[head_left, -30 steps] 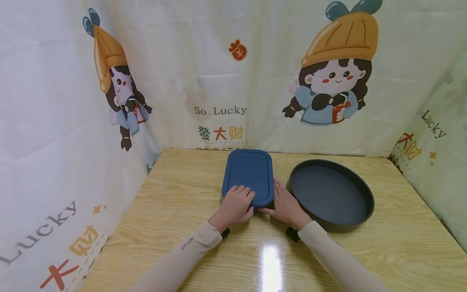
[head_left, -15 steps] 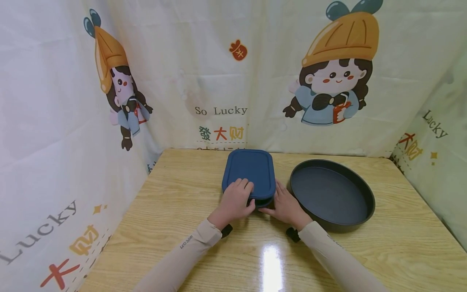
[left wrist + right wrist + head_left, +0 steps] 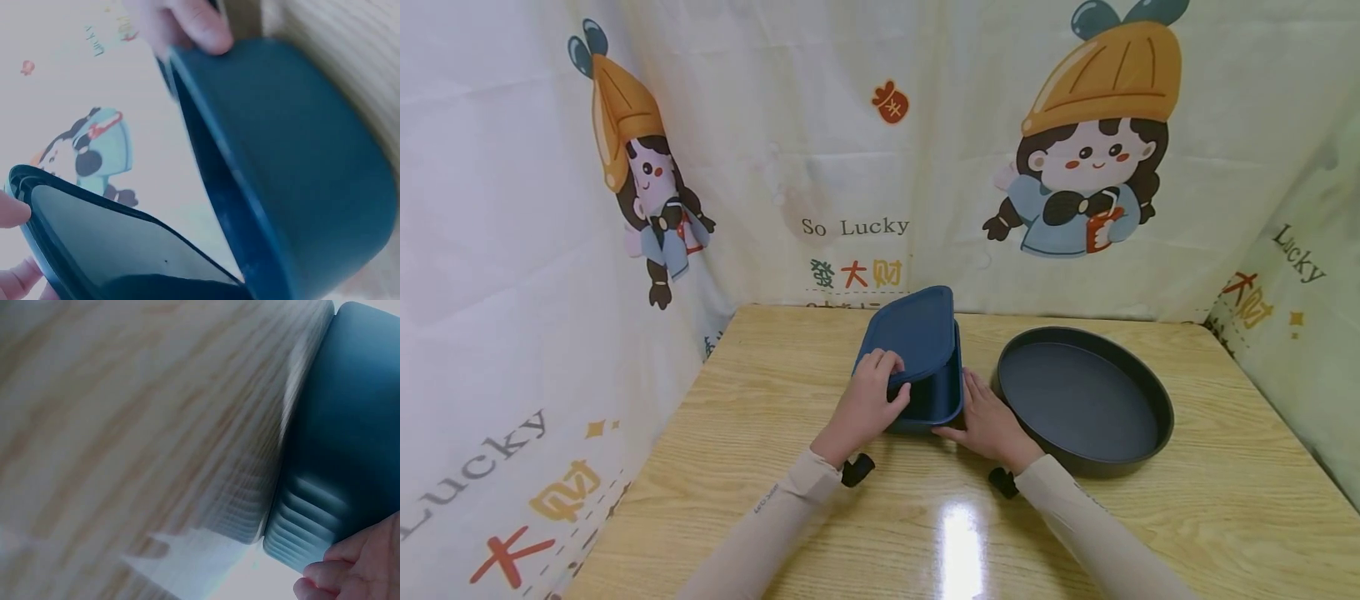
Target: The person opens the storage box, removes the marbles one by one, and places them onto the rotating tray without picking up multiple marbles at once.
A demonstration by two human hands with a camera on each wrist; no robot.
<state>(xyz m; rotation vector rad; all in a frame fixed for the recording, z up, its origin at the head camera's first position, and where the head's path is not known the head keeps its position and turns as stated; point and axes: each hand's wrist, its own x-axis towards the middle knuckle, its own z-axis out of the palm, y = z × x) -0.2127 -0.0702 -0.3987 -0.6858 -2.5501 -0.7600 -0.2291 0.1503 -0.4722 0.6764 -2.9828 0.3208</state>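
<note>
In the head view, my left hand (image 3: 867, 402) grips the near edge of a dark blue lid (image 3: 912, 332), thumb below and fingers on top. The lid is lifted at its near right side and tilts over a matching blue food container (image 3: 942, 398), whose front right inside shows. The left wrist view has the lid's pale underside (image 3: 119, 237) apart from the container's wall (image 3: 300, 156) at the near end. My right hand (image 3: 992, 423) rests straight fingers along the container's right side, its thumb at the front corner. Ridges mark the side wall (image 3: 344, 431) in the right wrist view.
A large round dark grey pan (image 3: 1078, 400) stands just right of my right hand. The wooden table (image 3: 760, 400) ends at the back against a printed cloth curtain (image 3: 752, 167), which also hangs at both sides.
The lid lay flat on the container, then its near edge rose; now it is tilted and shifted left with my left hand. My right hand has stayed in place.
</note>
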